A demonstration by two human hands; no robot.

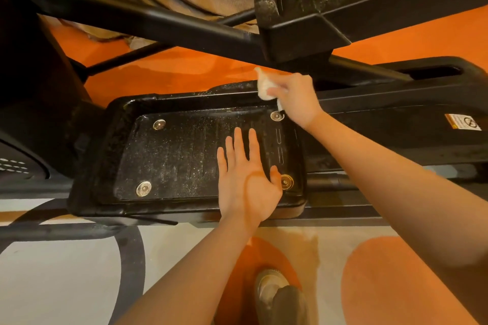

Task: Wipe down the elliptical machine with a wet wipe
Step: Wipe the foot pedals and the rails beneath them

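Shoe [269, 287] on patterned floor [66, 266] below the dusty black pedal [171, 155], left hand [247, 179] flat with fingers spread on the pedal's tread, right hand [295, 97] clutching a crumpled wet wipe [264, 86] at the pedal's far rim.

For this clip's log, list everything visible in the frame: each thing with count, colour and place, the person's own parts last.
near pedal: 1, black, dusty, centre
pedal bolts: 4, silver, at the near pedal's corners
far pedal: 1, black, top right
crossbar: 1, black, slanting across the upper left
warning sticker: 1, white and orange, on the frame at right
wet wipe: 1, white, at the near pedal's far rim
floor: orange, white and black pattern
shoe: 1, pale, bottom centre
left hand: fingers spread flat on the near pedal
right hand: grip on the wet wipe
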